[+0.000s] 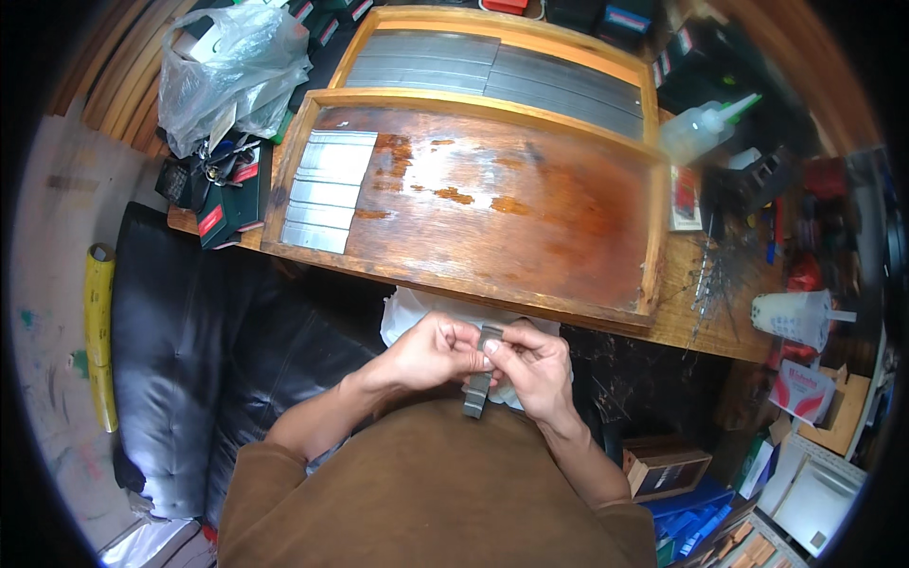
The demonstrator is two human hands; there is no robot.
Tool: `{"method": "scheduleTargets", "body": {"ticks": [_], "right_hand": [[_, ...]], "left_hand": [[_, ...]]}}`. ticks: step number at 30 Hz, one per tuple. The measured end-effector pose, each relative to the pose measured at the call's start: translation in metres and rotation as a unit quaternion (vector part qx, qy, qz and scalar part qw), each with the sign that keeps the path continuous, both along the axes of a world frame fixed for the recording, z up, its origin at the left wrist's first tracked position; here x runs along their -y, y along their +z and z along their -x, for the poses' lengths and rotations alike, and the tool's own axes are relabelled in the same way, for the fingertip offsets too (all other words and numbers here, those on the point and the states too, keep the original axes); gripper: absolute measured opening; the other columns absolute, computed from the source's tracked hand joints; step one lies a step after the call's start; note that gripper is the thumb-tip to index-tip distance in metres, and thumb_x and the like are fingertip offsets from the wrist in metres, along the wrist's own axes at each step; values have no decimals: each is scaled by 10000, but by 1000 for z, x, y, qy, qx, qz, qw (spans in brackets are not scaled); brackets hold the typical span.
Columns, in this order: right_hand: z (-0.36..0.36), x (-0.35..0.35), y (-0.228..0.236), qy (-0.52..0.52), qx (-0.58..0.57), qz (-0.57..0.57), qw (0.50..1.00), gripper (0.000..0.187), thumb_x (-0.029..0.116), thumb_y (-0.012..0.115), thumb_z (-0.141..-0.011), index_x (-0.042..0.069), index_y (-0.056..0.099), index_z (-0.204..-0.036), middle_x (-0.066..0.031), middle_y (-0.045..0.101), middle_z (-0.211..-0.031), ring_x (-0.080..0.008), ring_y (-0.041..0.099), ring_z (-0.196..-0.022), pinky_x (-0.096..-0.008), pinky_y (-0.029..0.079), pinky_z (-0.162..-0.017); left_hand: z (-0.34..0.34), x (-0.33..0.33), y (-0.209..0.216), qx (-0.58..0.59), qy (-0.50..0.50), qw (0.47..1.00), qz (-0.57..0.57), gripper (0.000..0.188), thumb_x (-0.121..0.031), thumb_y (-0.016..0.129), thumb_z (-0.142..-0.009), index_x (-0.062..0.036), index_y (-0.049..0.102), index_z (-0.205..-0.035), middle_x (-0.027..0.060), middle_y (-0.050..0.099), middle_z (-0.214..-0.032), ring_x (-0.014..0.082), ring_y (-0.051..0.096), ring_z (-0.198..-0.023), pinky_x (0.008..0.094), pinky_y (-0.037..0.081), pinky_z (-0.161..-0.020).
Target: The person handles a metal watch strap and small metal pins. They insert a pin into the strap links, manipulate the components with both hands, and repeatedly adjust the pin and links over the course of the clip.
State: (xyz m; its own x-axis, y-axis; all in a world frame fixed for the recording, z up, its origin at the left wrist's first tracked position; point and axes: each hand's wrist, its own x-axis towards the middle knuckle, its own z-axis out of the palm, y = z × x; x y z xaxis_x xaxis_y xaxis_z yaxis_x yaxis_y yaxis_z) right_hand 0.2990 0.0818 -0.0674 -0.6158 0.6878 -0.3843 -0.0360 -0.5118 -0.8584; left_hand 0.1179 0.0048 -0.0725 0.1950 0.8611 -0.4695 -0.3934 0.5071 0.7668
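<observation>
In front of my chest, both hands pinch a narrow grey piece (475, 401) that looks like metal strips with a notched lower end. My left hand (428, 352) has its thumb and fingers closed on the left side of it. From the right, my right hand (536, 367) presses its thumb on the upper part. The fingers cover the middle of the piece. Beyond the hands, a wooden tray (454, 292) with a wet-looking brown bottom holds flat silvery metal strips (327, 192) side by side at its left end.
A second wooden tray (511, 23) behind is lined with grey strips (426, 64). A plastic bag (237, 71) lies at the far left, a squeeze bottle (698, 131) at the far right. A drink cup (793, 315) stands right. A black padded seat (189, 350) is at left.
</observation>
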Motion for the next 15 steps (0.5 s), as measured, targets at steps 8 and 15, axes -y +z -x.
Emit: {"method": "scheduleTargets", "body": {"ticks": [8, 15], "right_hand": [[4, -1, 22, 83, 11, -287, 954, 176, -25, 849, -805, 17, 803, -969, -40, 645, -834, -128, 613, -759, -258, 490, -661], [3, -3, 16, 102, -3, -305, 947, 164, -12, 866, -790, 15, 804, -940, -36, 637, -819, -135, 612, -748, -269, 486, -647]], "left_hand": [[-12, 30, 15, -312, 63, 920, -229, 180, 34, 714, -893, 22, 758, -1067, 137, 750, -812, 211, 742, -718, 326, 570, -637], [-13, 31, 6, -338, 85, 895, -279, 242, 101, 674, -833, 35, 756, -1050, 178, 746, -820, 318, 754, -731, 367, 588, -652]]}}
